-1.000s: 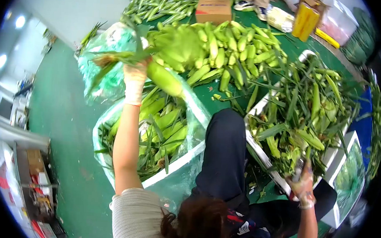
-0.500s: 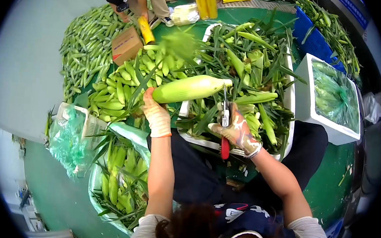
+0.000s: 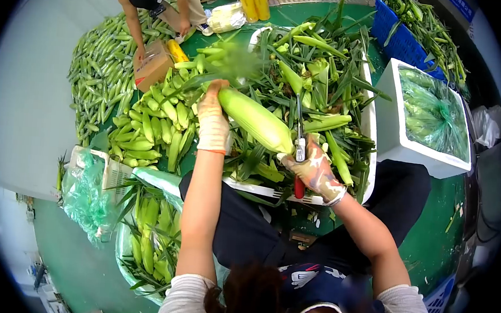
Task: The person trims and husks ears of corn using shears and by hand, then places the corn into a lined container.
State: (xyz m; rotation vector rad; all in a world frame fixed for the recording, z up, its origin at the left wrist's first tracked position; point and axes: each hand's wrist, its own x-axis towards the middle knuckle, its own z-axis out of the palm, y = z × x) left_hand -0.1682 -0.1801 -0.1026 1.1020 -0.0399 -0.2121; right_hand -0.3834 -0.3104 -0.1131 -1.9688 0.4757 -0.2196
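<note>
My left hand (image 3: 213, 117), in a white glove with an orange cuff, is closed around the far end of a pale green ear of corn (image 3: 255, 119). The ear slants down to the right over a white tub (image 3: 369, 115) heaped with husks and leaves. In a camouflage-patterned glove, my right hand (image 3: 317, 171) grips red-handled pruning shears (image 3: 301, 150), their narrow blade pointing away from me. The ear's near end lies beside my right thumb, left of the blade. Whether the thumb touches it I cannot tell.
Left of the tub lies a pile of corn (image 3: 139, 144); wrapped ears (image 3: 104, 67) spread behind. A person (image 3: 134, 17) bends over a cardboard box (image 3: 152, 67). A foam box (image 3: 399, 122), a blue crate (image 3: 401, 36) and a bag of corn (image 3: 124, 252) stand around.
The ear's near end has swung down toward me, from across the blade to beside my right thumb. My left hand has risen slightly. The other person's hand now reaches the cardboard box.
</note>
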